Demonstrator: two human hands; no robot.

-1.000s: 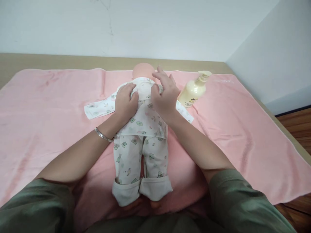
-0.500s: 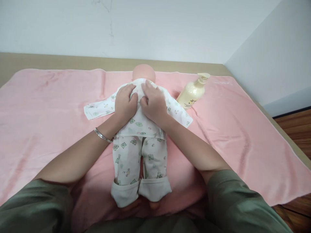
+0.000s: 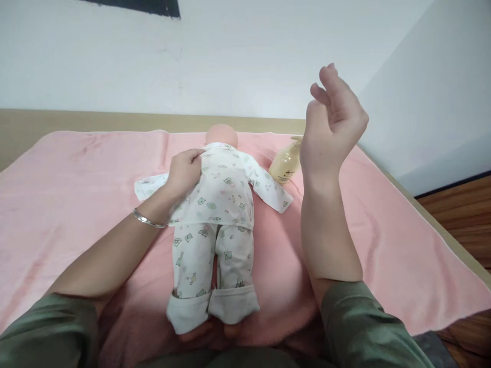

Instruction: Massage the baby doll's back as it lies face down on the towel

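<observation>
A baby doll [image 3: 222,134] lies face down, its bald head toward the wall. It wears a white printed shirt [image 3: 226,194] and matching trousers [image 3: 233,255] with turned-up cuffs. My left hand [image 3: 184,171] rests on the left of the doll's upper back, its fingers laid over the shirt near the shoulder and partly hidden. Raised well above the blanket at the right, my right hand [image 3: 332,120] touches nothing; its fingers are loosely bent and apart, with nothing in them. Behind that hand, a cream pump bottle [image 3: 286,162] leans near the doll's right sleeve, partly covered.
A pink blanket [image 3: 92,204] with some creases spreads beneath the doll over a wooden-edged table [image 3: 115,118]. White walls [image 3: 245,61] stand behind and at the right. Wood-grain flooring or panelling [image 3: 460,214] shows beyond the table's right edge.
My right hand has left the doll's back and risen up and to the right, now in front of the bottle. My left hand stays on the back. The view has tilted up slightly.
</observation>
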